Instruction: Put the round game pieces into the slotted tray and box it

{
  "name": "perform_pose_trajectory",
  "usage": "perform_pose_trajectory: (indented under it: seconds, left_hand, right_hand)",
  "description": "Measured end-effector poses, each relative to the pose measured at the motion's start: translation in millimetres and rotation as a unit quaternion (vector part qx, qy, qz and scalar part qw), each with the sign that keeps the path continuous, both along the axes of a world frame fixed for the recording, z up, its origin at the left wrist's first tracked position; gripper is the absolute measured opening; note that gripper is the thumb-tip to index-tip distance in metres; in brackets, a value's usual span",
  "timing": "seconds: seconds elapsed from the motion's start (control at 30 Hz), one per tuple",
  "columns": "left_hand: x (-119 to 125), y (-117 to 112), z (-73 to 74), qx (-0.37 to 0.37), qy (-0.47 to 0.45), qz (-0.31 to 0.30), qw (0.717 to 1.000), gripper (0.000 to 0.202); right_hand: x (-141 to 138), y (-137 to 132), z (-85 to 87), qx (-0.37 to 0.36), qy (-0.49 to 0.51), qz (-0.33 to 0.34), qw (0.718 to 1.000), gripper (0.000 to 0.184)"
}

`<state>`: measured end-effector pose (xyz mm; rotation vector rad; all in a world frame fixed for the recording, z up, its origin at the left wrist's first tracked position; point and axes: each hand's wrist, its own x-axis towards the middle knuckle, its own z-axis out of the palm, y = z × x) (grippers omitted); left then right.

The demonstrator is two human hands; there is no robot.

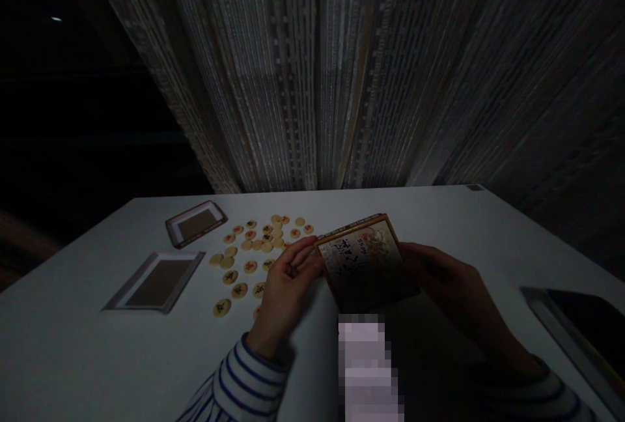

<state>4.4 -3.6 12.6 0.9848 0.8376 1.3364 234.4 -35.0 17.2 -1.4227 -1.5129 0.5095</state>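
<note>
Between my two hands is a flat printed box (368, 259), tilted up off the table, with dark Chinese characters and the letters "CHESS" partly legible on its face. My left hand (288, 285) grips its left edge, fingers curled behind and thumb at the side. On the opposite edge, my right hand (446, 282) closes around the box, its fingers mostly in shadow. Round wooden Chinese chess pieces (250, 267) lie scattered to the left of the box, some face up with red or black characters, others showing plain sides. My left forearm and hand hide part of them.
An open box part (195, 221) lies at the table's back left. Nearer sits another tray-like part (159, 279) with a brown inside. A dark flat object (586, 324) rests at the right edge of the white table (146, 357). Behind it hangs a string curtain (312, 70).
</note>
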Motion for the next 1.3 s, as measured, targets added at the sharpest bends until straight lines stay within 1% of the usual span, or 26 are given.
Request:
perform_pose_trajectory:
  seconds: [0.13,0.27,0.43,0.53,0.7,0.8,1.1,1.3]
  left_hand:
    - [0,0,-0.2,0.002,0.01,0.003,1.0,0.039]
    - [1,0,0.3,0.008,0.013,0.011,1.0,0.04]
    - [1,0,1.6,-0.003,0.018,0.019,1.0,0.054]
    - [1,0,0.4,-0.025,0.021,0.015,0.999,0.056]
    - [4,0,-4.4,-0.045,0.037,-0.019,0.998,0.05]
    - [7,0,-5.6,-0.058,0.04,-0.049,0.996,0.05]
    - [14,-3,-7.7,-0.03,0.07,-0.108,0.991,0.035]
    - [13,-3,-7.9,-0.031,0.045,-0.121,0.991,0.034]
  right_hand:
    - [0,1,0.2,-0.005,0.009,-0.005,1.0,0.033]
    - [1,2,-2.3,-0.022,0.034,0.004,0.999,0.032]
    - [0,2,-1.7,-0.031,0.103,0.009,0.994,0.032]
    - [-2,2,2.6,-0.028,0.149,0.0,0.988,0.033]
    - [-4,4,8.5,-0.025,0.192,-0.042,0.98,0.035]
    - [-4,4,8.6,-0.017,0.196,-0.052,0.979,0.037]
    - [-7,3,4.7,-0.028,0.196,-0.027,0.98,0.04]
    - [-7,4,1.2,-0.033,0.189,-0.018,0.981,0.043]
